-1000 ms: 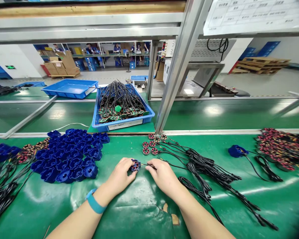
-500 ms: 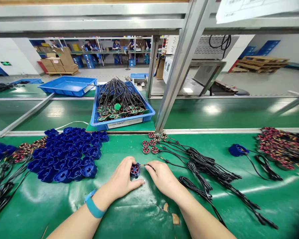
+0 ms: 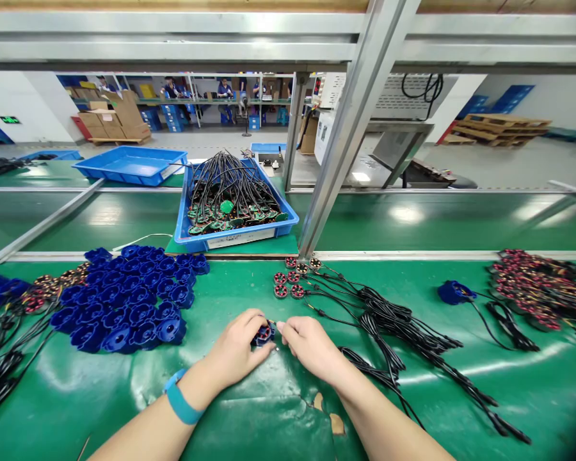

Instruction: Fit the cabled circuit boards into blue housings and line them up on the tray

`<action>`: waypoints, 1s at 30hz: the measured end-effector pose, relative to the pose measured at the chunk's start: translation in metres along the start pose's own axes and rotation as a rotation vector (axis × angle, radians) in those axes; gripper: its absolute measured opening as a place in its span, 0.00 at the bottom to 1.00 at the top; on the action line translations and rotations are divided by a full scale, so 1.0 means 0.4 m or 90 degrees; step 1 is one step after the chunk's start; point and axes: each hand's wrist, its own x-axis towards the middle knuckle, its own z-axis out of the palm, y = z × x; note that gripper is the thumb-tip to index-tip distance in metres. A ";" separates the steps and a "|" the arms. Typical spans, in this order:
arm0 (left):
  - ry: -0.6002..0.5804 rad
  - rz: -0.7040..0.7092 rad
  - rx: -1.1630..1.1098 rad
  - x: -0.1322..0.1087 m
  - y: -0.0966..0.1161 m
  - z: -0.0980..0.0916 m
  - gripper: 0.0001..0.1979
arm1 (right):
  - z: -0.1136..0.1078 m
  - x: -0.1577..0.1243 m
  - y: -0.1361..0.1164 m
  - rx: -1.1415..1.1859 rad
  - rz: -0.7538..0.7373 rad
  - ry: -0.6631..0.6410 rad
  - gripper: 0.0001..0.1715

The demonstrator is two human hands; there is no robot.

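My left hand (image 3: 242, 342) is wrapped round a small blue plastic housing (image 3: 271, 335), thumb in front and fingers behind. A round coil-wound motor stator (image 3: 263, 333) with red and dark segments sits in its mouth, partly covered by my fingers. My right hand (image 3: 307, 342) is closed in a pinch just right of the housing, on the thin cable coming out of it; most of that cable is hidden by the hand. Behind my right hand lie several loose stators (image 3: 280, 291) with bundled black cables (image 3: 388, 314) trailing right.
Many blue housings (image 3: 129, 301) cluster at left. A blue tray (image 3: 285, 221) of cabled green circuit boards stands behind, near a slanting metal post (image 3: 336, 141). To the right are a cabled blue housing (image 3: 455, 292) and a pile of red stators (image 3: 528, 285). People sit far back.
My left thumb has closed in against the front of the housing, and the stator is now more covered. My right hand has shifted slightly, its fingers curled tighter.
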 end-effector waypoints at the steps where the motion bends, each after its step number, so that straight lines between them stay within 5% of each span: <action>1: 0.005 0.006 0.006 -0.002 -0.001 0.002 0.17 | 0.005 0.002 0.002 0.032 0.024 -0.007 0.26; 12: 0.031 0.014 0.038 -0.011 -0.020 0.020 0.17 | 0.036 0.002 -0.001 0.353 0.219 -0.146 0.29; 19: 0.015 -0.003 -0.001 0.001 0.013 0.014 0.12 | 0.037 0.003 0.003 0.348 0.191 -0.172 0.32; 30: 0.001 -0.001 0.003 -0.003 -0.004 0.026 0.12 | 0.029 0.014 0.008 0.312 0.171 -0.202 0.34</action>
